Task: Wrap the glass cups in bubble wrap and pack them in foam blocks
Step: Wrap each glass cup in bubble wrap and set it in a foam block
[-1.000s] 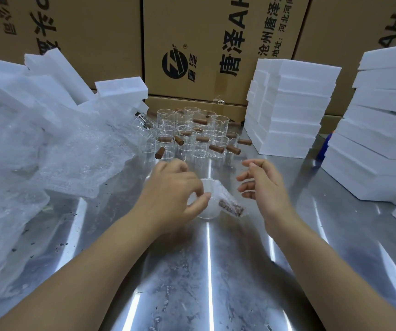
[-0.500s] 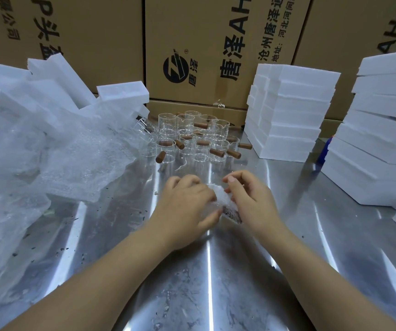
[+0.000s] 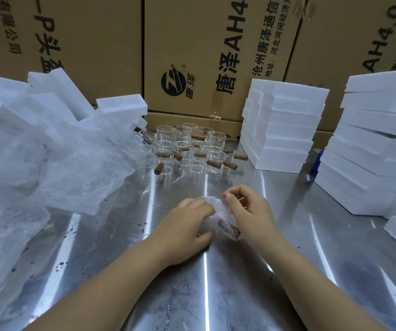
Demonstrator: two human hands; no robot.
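- Left hand (image 3: 185,225) and right hand (image 3: 249,211) meet at the centre of the frame, both on 1 small glass cup bundled in clear bubble wrap (image 3: 218,217).
- The left hand's fingers curl over the bundle's left side, with the thumb low against it, gripping it.
- The right hand's bent fingers pinch the wrap at its upper right.
- A brown patch shows through the wrap at the bundle's lower right. Whether the bundle touches the surface, I cannot tell.
- Beneath lies a shiny stainless-steel table (image 3: 206,295), streaked with bright reflections and dotted with dark specks.
- Bare clear glass cups with brown wooden handles (image 3: 192,149) stand clustered at upper centre.
- A heap of loose clear bubble wrap (image 3: 49,168) fills the left side, with jumbled white foam blocks (image 3: 120,106) behind it.
- 2 neat stacks stand on the right: a middle stack of white foam blocks (image 3: 285,130) and a taller right-edge stack of white foam blocks (image 3: 378,144), with a small blue object (image 3: 317,163) between them.
- Brown cardboard cartons (image 3: 204,44) printed with black characters and a round logo line the back.
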